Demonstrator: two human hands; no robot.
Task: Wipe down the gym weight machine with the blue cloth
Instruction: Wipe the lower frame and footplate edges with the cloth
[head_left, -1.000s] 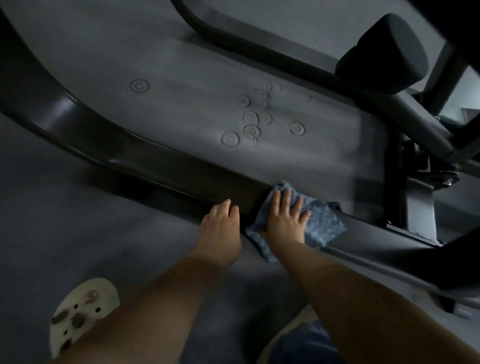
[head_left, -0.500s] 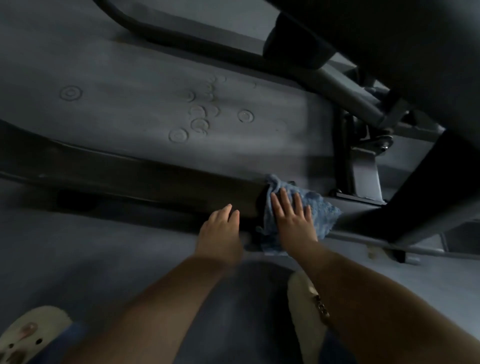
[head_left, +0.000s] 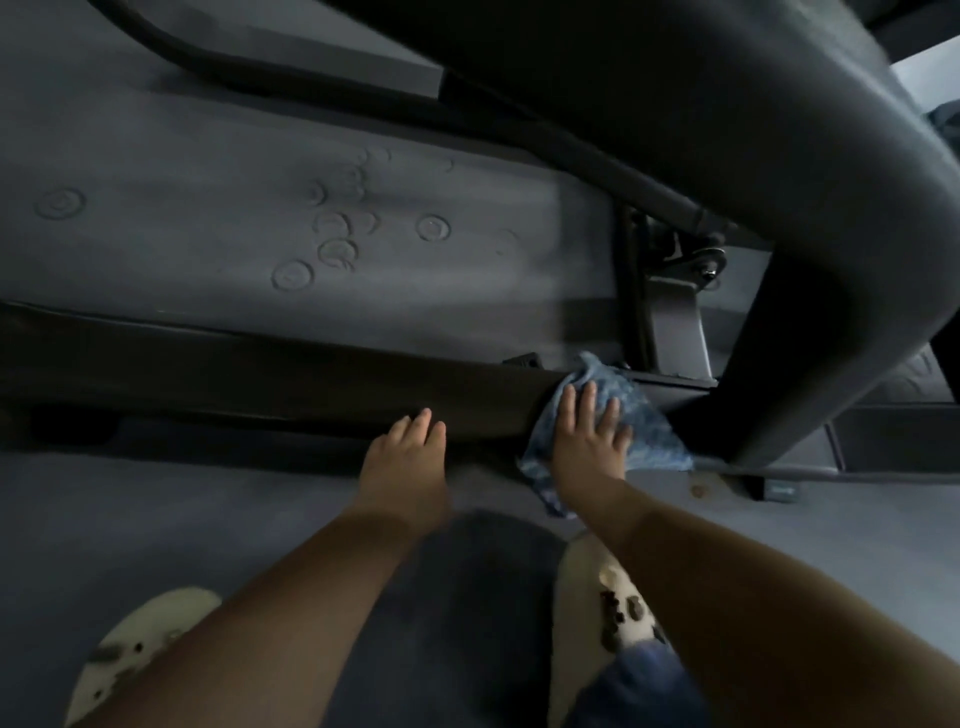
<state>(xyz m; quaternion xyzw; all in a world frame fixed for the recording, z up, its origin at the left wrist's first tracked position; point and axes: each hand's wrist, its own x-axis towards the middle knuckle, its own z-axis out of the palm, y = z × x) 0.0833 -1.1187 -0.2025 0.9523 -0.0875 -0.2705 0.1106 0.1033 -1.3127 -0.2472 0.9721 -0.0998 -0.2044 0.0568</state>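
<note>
The weight machine's dark base rail runs low across the floor from left to right. A mottled blue cloth lies draped over the rail's right end, where it meets a thick grey upright. My right hand presses flat on the cloth with straight, spread fingers. My left hand rests on the rail's near edge just left of the cloth, fingers straight and together, holding nothing.
A large curved grey frame member overhangs the right side. A bolted bracket stands behind the cloth. Grey rubber floor with ring-shaped dents lies beyond the rail. My two pale clogs stand on the near floor.
The view has swung right and closer under the frame. My right hand has slid the cloth rightward along the rail toward the upright. My left hand stays on the rail.
</note>
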